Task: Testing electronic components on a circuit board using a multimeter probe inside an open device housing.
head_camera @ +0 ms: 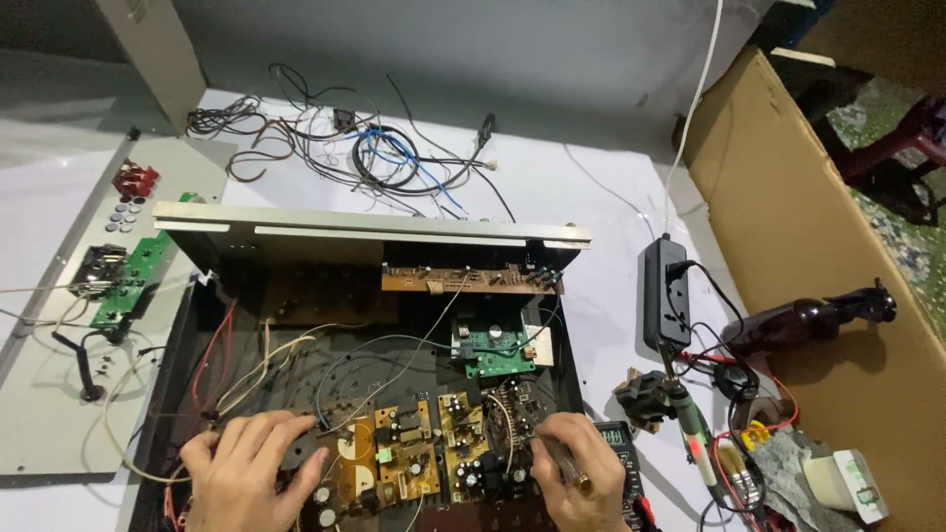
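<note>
Open black chassis (187,325) sits on the white bench (591,187), its metal front panel (374,229) along the far edge. Left hand (251,473) rests flat inside the chassis at its near-left corner, fingers spread and loose, gripping nothing, fingertips touching the orange-brown circuit board (394,463) and the wires beside it. Right hand (581,473) lies at the chassis's near-right corner, curled closed around a thin metal-tipped tool (567,463) whose end shows between the fingers, over the right part of the same board. Further back in the chassis: a small green board (493,347) right of centre, and a long brown board (468,280) fixed behind the front panel. Red, white and blue wires cross the chassis floor. Left of the chassis, a grey panel (49,394) carrying a green board (128,281). Beyond the chassis, a loose tangle of wires (374,158). Right of the chassis: a black power strip (666,291), a soldering iron (690,429), a multimeter (621,448) partly under the right hand, and a cardboard box (788,197) holding a dark brown bottle (798,320).
</note>
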